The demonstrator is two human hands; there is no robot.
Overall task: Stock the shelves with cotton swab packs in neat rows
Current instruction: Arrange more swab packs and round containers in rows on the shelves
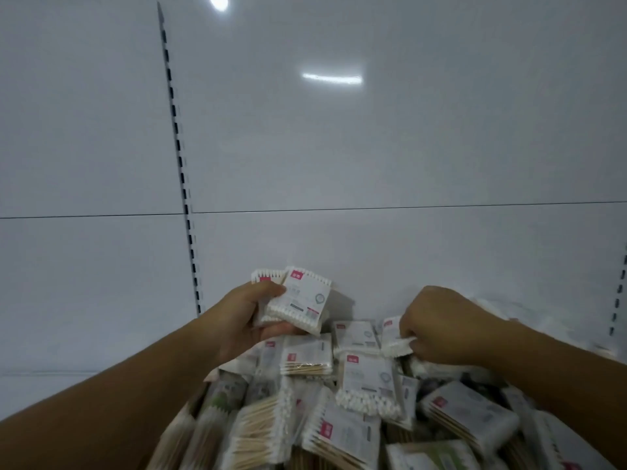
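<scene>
White packs (302,300), left hand (244,320), right hand (441,323); panel (373,147) beyond

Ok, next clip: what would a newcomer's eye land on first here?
The jumbled heap of cotton swab packs fills the lower centre. Above it, the left hand grips a small stack of packs while the right hand pinches another pack from the heap. Behind stands a white shelving panel with a slotted upright at left.

Glossy back panel (373,147), wooden-stemmed swab packs (258,432)
</scene>
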